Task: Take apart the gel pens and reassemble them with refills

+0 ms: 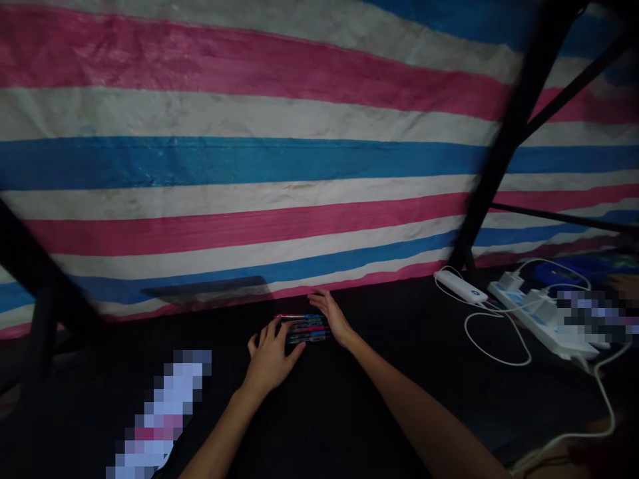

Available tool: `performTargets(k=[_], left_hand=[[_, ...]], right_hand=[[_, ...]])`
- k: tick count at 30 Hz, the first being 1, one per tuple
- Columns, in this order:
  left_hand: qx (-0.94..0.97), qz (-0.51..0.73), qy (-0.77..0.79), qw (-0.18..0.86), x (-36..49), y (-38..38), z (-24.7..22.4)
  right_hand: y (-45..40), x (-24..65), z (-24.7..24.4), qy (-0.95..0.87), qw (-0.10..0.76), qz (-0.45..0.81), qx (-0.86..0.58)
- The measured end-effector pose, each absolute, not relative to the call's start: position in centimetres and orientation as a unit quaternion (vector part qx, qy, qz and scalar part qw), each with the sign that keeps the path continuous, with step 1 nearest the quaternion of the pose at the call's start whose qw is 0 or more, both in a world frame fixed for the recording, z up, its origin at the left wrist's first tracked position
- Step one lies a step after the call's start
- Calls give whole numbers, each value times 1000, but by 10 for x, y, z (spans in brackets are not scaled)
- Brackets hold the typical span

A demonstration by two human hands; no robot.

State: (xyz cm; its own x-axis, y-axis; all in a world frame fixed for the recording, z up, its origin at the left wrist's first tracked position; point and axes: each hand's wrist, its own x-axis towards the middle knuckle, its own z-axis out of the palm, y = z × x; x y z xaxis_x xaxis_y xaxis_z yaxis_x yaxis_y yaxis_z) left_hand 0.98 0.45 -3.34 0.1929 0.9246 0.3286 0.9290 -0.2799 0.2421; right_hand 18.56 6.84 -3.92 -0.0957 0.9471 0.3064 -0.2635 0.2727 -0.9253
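Several pens (310, 327) in red, blue and dark colours lie side by side on the black table (309, 412), roughly parallel to its far edge. My left hand (272, 352) is at their left ends, palm down with its fingers spread and the thumb near the closest pen. At their right ends stands my right hand (333, 318), on edge with the fingers stretched out toward the back. Its palm side faces the pens and seems to touch their tips. Part of the pens' left ends is hidden under my left fingers.
On the right lie a white power strip (544, 319) with plugs, a small white device (459, 287) and loose white cables. A pixelated bright object (164, 412) is at the lower left. Striped sheeting (249, 159) hangs behind, with dark frame legs (509, 146) on both sides.
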Motion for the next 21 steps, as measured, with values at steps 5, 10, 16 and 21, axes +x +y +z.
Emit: performTargets(k=[5,10,16,21], left_hand=[[-767,-205,-607,-5,11,1,-30],[-780,-207,-591,13,6,10,-29],[-838,-168,-519,-8,-2,23,-28],[-832,-175,-526,15,2,16,-24]], right_hand=[[73,188,-42,-529,592,529,-299],[74,187,-41,-506,608,532,-302],[70,187,-39,-518,608,504,-328],[68,186,-43,-525,586,495,-369]])
